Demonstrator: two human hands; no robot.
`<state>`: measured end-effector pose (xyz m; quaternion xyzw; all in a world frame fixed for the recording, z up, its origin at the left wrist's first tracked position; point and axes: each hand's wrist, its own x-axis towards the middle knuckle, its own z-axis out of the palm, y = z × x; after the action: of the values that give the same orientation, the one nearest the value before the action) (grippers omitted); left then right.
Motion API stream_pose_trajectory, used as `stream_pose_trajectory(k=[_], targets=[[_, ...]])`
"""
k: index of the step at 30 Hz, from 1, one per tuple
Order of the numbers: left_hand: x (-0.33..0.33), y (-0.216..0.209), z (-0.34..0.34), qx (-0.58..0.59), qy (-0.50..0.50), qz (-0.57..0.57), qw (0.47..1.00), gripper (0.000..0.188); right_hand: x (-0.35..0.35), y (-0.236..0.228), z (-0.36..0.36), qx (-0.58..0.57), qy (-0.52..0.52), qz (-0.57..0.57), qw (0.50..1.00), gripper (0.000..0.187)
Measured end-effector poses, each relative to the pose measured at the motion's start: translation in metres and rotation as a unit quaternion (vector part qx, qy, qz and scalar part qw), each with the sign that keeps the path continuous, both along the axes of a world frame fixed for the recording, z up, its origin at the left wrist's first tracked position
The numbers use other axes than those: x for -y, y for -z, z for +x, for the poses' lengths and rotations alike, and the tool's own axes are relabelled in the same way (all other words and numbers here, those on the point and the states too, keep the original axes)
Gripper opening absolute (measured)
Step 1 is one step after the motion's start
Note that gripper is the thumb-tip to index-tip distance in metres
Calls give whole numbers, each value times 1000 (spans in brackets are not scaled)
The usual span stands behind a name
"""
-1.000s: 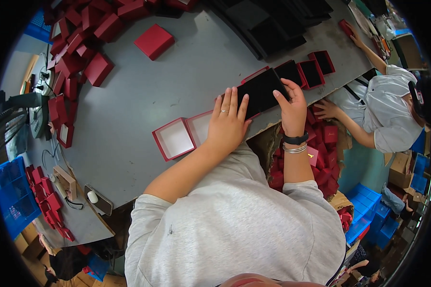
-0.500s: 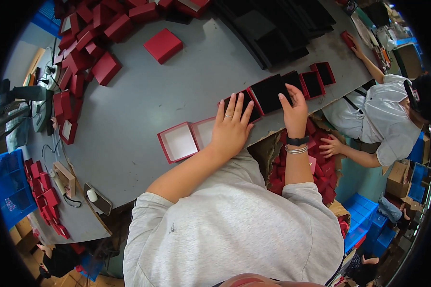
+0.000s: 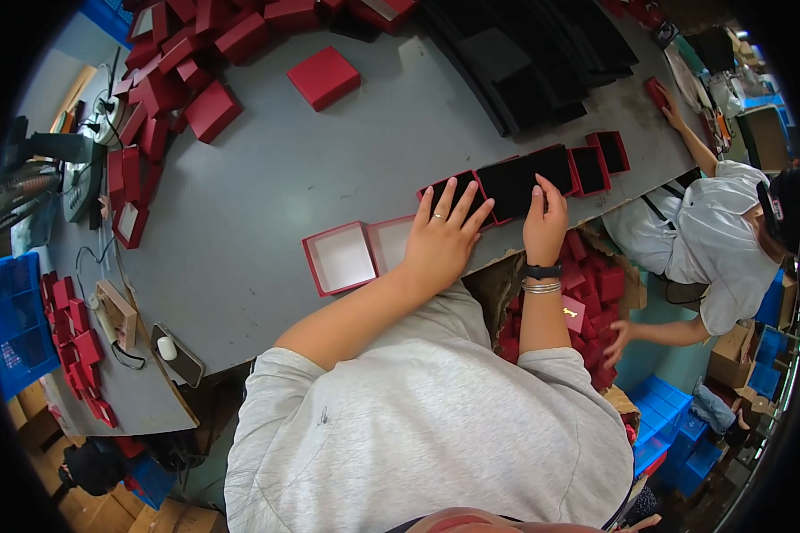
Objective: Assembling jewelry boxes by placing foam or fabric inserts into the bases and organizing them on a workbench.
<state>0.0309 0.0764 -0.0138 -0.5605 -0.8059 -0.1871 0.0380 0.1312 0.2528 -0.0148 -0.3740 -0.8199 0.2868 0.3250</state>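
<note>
A row of red boxes runs along the near table edge. My left hand (image 3: 444, 233), fingers spread, lies on a red box with a black insert (image 3: 434, 192). Just right of it, a flat black pad (image 3: 516, 185) covers the tops of neighbouring boxes. The fingertips of my right hand (image 3: 544, 222) touch the pad's near part, thumb close to the forefinger; I see nothing gripped between them. Two more boxes with black inside (image 3: 588, 171) continue the row to the right. Left of my left hand stands an open red box with white inside (image 3: 342, 258), beside another partly behind my wrist.
A closed red box (image 3: 324, 78) lies far on the table (image 3: 267, 186), next to a heap of red boxes (image 3: 209, 111). Black pads (image 3: 516, 75) are stacked at the back. A carton (image 3: 587, 293) of red pieces stands beside my right forearm. A co-worker (image 3: 711, 222) sits at right.
My right hand's thumb and forefinger have drawn closer together over the black pad, which looks flatter on the boxes. My left hand stays spread on its box. The whole view has shifted slightly.
</note>
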Motion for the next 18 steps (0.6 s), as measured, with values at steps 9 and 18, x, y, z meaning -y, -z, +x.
stream_pose_trajectory(k=[9,18], targets=[[-1,-1,0,0,0,0,1000,58,-10,1,3,126,-58,164,977,21],[-1,1,0,9,-5,16,1000,59,4,-24,-8,215,-70,243,943,34]])
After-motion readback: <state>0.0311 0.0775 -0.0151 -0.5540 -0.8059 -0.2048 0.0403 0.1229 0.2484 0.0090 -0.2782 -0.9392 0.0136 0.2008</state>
